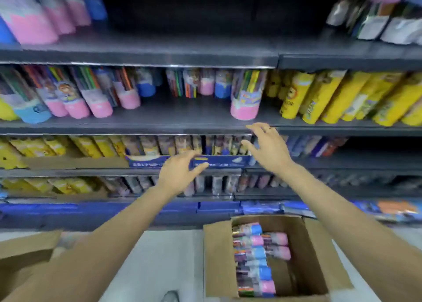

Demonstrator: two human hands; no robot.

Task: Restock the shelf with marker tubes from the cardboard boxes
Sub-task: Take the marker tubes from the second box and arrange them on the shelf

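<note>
A marker tube with a pink base (pixel 246 96) stands alone on the grey middle shelf (pixel 182 121). More pink and blue tubes (pixel 91 96) line the shelf's left part, and a few stand at the back centre. My right hand (pixel 266 147) hovers just below and in front of the lone tube, fingers spread, holding nothing. My left hand (pixel 180 171) is lower and to the left, fingers loosely extended and empty. On the floor below, an open cardboard box (pixel 315 251) holds several tubes (pixel 255 258) lying on their sides.
Yellow tubes (pixel 331 96) fill the middle shelf's right side. A second cardboard box (pixel 25 256) sits at the lower left. Lower shelves hold yellow packs and a blue display tray (pixel 228 162). The top shelf has a dark gap in its centre.
</note>
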